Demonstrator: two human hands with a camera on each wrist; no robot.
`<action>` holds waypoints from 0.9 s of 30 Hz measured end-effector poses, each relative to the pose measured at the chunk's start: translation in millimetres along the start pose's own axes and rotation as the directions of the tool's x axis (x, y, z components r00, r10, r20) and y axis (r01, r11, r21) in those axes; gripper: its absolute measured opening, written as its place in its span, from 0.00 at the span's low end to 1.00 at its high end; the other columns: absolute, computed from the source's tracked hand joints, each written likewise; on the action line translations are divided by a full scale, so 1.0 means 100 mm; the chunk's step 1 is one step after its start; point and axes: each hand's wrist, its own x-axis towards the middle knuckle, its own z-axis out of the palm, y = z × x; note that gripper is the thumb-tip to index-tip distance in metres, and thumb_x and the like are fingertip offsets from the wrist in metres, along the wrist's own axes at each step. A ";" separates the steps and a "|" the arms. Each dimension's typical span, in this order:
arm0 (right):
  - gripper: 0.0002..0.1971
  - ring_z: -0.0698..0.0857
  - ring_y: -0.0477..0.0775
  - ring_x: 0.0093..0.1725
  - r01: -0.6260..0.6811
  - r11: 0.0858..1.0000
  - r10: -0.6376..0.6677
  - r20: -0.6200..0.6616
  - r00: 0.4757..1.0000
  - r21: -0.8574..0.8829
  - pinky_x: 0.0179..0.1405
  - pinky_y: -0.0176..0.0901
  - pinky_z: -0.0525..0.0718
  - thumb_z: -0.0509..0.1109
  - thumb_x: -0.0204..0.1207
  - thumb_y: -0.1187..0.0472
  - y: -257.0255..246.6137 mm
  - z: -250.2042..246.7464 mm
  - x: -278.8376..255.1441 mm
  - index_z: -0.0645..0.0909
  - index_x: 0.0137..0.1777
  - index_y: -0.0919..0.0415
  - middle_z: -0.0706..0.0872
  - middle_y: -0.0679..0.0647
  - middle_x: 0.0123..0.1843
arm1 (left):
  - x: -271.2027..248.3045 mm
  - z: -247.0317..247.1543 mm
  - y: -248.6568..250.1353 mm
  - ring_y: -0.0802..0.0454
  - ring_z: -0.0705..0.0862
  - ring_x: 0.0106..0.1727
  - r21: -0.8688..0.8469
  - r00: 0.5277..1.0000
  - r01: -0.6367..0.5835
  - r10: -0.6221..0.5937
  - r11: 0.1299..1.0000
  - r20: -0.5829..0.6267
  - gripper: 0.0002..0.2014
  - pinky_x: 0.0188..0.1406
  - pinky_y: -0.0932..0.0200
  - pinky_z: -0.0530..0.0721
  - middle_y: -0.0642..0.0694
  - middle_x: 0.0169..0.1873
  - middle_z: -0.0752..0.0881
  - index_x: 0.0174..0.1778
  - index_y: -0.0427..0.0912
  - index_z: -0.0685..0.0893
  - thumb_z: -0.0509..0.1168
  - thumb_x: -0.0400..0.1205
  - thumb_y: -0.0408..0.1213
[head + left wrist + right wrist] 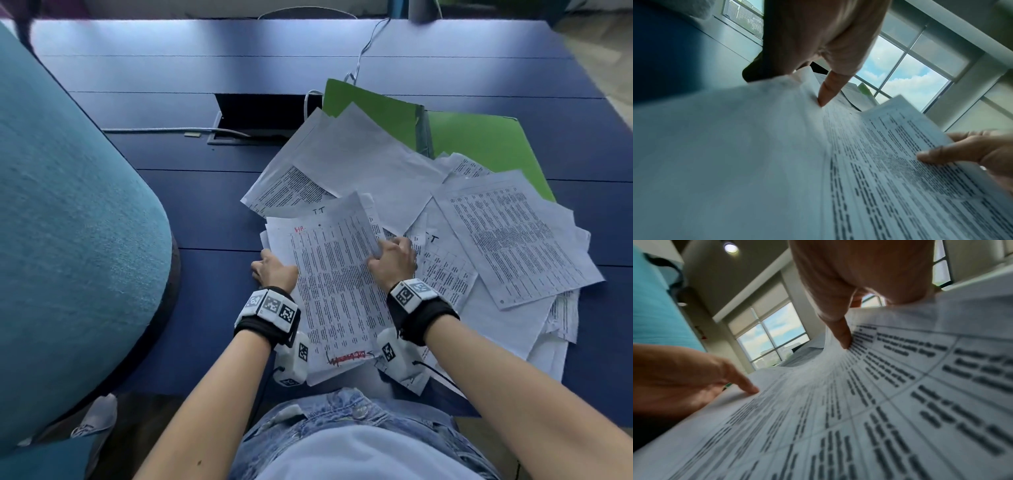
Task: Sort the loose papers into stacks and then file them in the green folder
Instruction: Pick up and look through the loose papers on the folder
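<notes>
A printed sheet with a red "HR" at its top and red scribble at its bottom lies on other sheets at the table's near edge. My left hand pinches its left edge, the thumb lying on top. My right hand grips the right edge, which curls upward, with its thumb pressed on the print. More loose papers spread to the right and behind. The green folder lies open at the back right, partly covered by them.
A teal upholstered chair fills the left side against the blue table. An open cable hatch sits behind the papers, with a white cable running across the table to the far edge.
</notes>
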 end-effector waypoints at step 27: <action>0.06 0.80 0.22 0.39 0.636 0.444 -0.188 -0.629 0.754 0.631 0.41 0.21 0.77 0.60 0.79 0.62 -0.59 -1.13 -0.31 0.67 0.51 0.52 0.80 0.39 0.45 | -0.36 -0.87 0.94 0.69 0.85 0.33 -0.661 0.728 -0.648 0.563 0.377 -0.393 0.04 0.37 0.67 0.84 0.55 0.36 0.86 0.46 0.39 0.81 0.68 0.77 0.34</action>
